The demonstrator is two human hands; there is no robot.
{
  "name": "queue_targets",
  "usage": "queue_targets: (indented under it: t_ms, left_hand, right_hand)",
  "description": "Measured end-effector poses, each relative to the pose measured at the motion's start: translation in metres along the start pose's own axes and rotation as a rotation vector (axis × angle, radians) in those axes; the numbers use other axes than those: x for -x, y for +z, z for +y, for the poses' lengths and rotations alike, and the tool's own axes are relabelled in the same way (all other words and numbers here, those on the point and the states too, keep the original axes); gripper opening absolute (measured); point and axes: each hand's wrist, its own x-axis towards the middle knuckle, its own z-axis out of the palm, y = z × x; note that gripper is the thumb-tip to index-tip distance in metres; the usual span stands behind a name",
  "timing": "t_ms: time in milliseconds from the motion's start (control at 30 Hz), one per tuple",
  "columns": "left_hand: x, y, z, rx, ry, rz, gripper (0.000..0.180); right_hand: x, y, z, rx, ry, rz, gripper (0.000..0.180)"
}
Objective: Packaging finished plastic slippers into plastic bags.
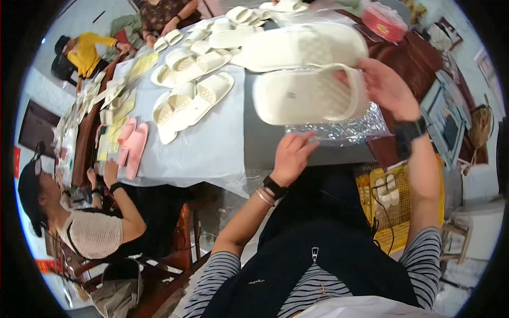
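My right hand (391,89) grips a pair of cream slippers by their strap end, some fingers tucked under a strap. One slipper (286,98) faces me with its insole and a small dark mark showing; the other slipper (281,49) lies beyond it, side by side. Both are slightly blurred. Below them on the grey table top (260,140) rests a crinkled clear plastic bag (339,132). My left hand (292,157) is at the table's front edge by the bag, fingers apart and holding nothing; whether a fingertip touches the plastic I cannot tell.
More cream slippers (193,100) spread over a white-covered table (212,153), with a pink pair (132,146) at its left. A yellow crate (403,222) with slippers stands low on my right. A co-worker (95,228) sits at left; others work farther back. A red basket (384,21) is at far right.
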Motion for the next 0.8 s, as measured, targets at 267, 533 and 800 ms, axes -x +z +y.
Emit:
queue_targets:
  t_ms: [267,533,800]
  left_hand:
    - [-0.052,-0.012,0.023,-0.193,0.139,0.072,0.040]
    - [-0.066,-0.014,0.046,-0.264,0.264,-0.133,0.070]
    - [-0.074,-0.014,0.063,-0.368,0.333,-0.283,0.065]
  right_hand:
    - [0.233,-0.035,0.030,-0.158,0.063,0.339,0.046]
    - [0.292,-0.007,0.096,-0.262,0.092,0.341,0.058]
    - [0.293,0.000,0.100,-0.268,0.021,0.268,0.062]
